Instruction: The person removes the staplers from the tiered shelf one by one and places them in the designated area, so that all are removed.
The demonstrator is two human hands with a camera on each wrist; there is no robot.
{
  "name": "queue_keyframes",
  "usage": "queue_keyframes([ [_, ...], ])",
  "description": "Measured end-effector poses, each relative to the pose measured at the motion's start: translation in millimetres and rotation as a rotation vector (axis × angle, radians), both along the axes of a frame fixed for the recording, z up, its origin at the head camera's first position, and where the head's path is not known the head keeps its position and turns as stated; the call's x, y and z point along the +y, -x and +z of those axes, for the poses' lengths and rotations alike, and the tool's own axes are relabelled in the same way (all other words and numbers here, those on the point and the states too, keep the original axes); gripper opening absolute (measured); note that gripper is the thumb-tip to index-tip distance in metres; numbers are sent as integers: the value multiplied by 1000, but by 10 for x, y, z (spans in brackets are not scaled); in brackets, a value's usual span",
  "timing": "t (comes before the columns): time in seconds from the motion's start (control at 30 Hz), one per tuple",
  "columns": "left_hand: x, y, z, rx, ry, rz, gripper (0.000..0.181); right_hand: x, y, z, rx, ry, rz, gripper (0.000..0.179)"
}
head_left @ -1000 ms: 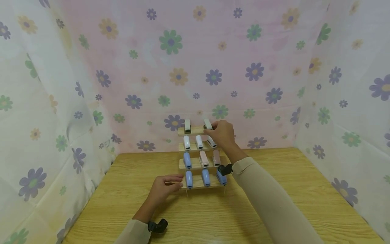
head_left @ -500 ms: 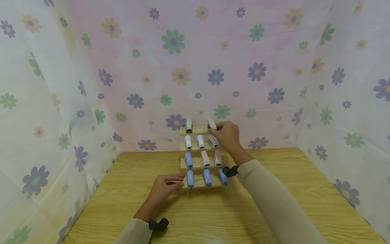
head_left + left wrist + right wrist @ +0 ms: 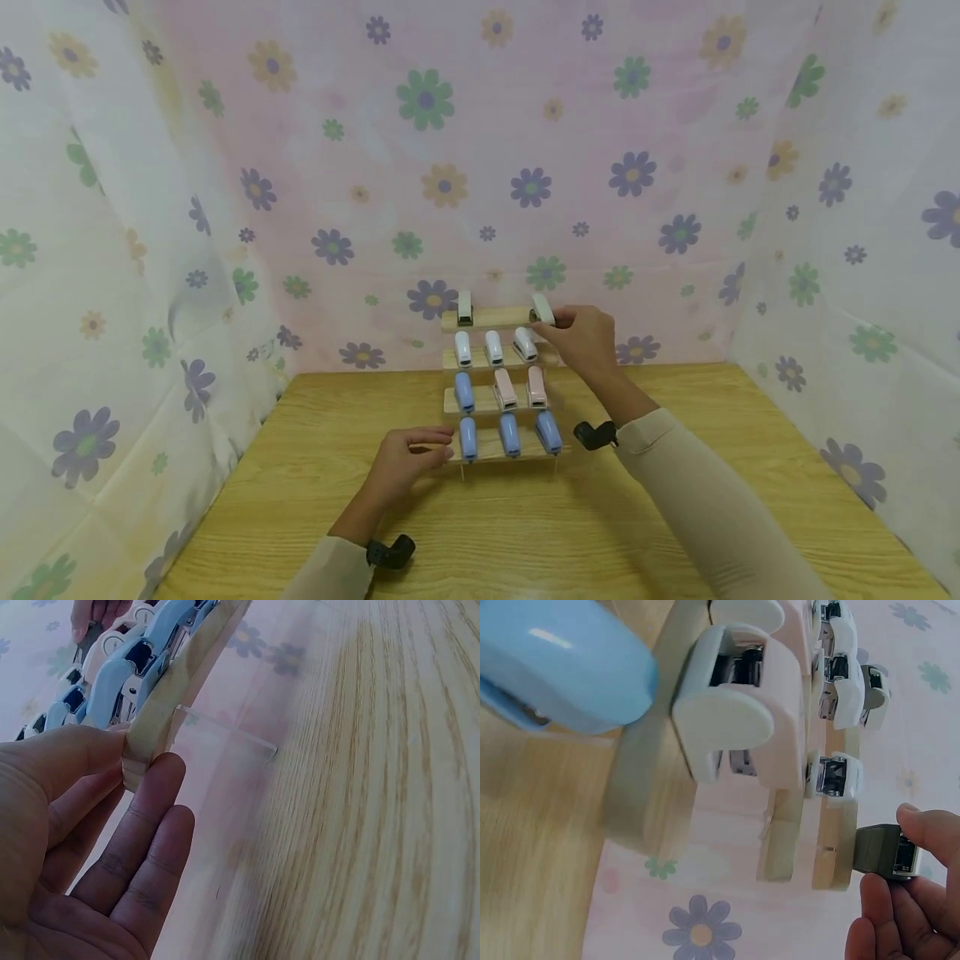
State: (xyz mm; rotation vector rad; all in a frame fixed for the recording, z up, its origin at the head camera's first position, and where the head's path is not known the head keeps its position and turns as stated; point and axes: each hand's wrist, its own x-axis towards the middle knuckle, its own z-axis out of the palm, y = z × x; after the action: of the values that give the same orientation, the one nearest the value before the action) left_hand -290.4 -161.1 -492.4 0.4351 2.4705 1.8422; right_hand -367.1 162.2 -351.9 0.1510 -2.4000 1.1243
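Note:
A tiered wooden stand (image 3: 497, 317) on the table bears small staplers on every level. My right hand (image 3: 588, 340) pinches a white stapler (image 3: 543, 309) with a dark underside at the right end of the top tier; the right wrist view shows this stapler (image 3: 877, 850) between thumb and fingers. My left hand (image 3: 405, 458) grips the left end of the lowest tier, thumb above and fingers beneath the board (image 3: 166, 705) in the left wrist view. Another white stapler (image 3: 465, 308) stands at the top tier's left end.
Lower tiers carry white staplers (image 3: 493, 348), pink staplers (image 3: 505, 390) and blue staplers (image 3: 510, 436). Thin clear legs (image 3: 229, 731) hold the stand above the wooden table (image 3: 345, 417). Flowered cloth (image 3: 480, 150) encloses the back and sides.
My right hand has moved right along the top tier with the white stapler in its fingers, widening the gap to the other stapler there. My left hand keeps its grip on the stand.

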Motion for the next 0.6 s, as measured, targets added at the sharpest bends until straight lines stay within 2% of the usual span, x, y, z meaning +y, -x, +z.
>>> queue_keyframes([
  [0.3, -12, 24, -13, -12, -16, -13, 26, 232, -143, -103, 47, 4, -10, 37],
  [0.6, -7, 23, -17, 0, -6, -10, 23, 440, -325, -168, 45, 10, 31, 40],
])
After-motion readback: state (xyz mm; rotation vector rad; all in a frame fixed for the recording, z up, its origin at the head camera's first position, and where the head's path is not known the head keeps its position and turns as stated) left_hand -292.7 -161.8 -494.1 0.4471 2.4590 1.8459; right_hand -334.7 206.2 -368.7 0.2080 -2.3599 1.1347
